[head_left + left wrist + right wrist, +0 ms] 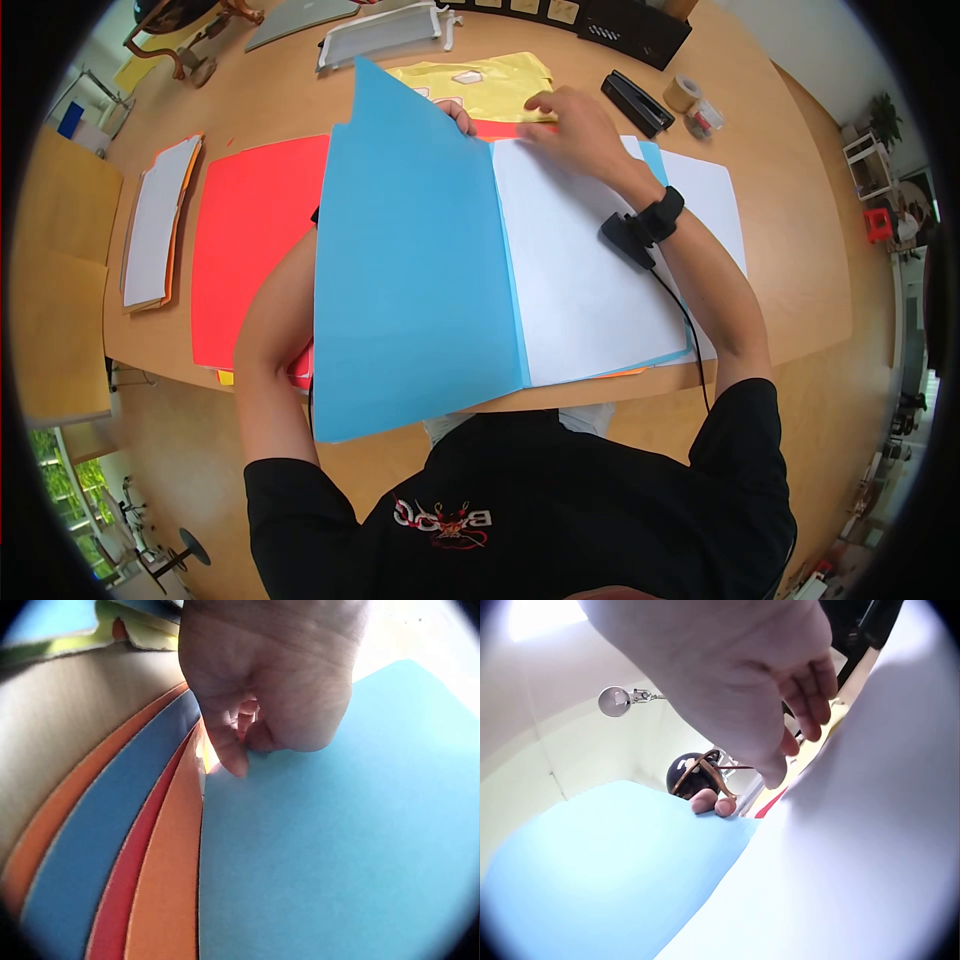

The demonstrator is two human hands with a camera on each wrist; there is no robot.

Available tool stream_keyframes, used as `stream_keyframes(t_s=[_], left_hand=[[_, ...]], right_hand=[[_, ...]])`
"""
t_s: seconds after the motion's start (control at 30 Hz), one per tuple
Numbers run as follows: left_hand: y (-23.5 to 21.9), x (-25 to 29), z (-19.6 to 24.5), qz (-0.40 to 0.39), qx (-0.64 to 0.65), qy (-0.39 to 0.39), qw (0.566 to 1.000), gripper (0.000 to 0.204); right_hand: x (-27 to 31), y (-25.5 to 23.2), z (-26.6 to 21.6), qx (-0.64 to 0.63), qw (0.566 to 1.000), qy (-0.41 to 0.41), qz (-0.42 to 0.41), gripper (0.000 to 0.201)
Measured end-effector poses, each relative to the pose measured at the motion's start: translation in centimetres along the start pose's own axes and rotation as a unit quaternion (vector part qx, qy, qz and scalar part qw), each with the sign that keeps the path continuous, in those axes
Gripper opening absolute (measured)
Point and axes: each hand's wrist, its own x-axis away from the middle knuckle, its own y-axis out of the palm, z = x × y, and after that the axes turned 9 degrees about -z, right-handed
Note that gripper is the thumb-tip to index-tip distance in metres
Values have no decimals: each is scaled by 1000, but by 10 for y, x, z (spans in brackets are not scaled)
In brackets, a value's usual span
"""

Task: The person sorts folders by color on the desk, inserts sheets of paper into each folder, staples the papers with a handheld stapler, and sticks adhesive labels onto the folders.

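Head view: blue folder (415, 270) half-open

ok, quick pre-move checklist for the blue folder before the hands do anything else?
1. Left hand pinches blue folder cover at its top edge: ok.
2. Cover lifted off the white sheets: ok.
3. Right hand rests on the sheets' top edge: ok.
4. Sheets squared inside the folder: cannot tell.
5. Stapler and tape roll lie apart from the folder: ok.
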Motion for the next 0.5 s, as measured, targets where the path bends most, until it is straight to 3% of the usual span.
stream_keyframes(t_s=[0.03,0.1,0.13,0.2,0.23,0.3,0.33,0.5], left_hand=[[2,2,1,-14,26,0,1000,17],[7,2,5,-10,11,-5,1000,18],[7,0,6,-3,-4,-11,1000,19],[-2,-4,-1,-21,7,0,1000,22],[-11,-6,-9,-34,23,10,999,25],[-14,-9,-13,-27,23,4,999,27],[-15,-9,-13,-15,31,0,999,29],[-22,-8,-9,-98,26,4,995,29]], right_hand=[[-2,-3,7,1,1000,1,1,33],[-11,-17,36,80,989,24,123,37],[-12,-25,55,81,988,28,129,37],[-10,-35,87,326,921,149,155,40],[-7,-42,87,323,920,154,160,40],[-5,-60,83,174,921,341,-71,41],[-5,-59,88,162,930,313,-104,42],[4,-58,97,105,960,251,-59,51]])
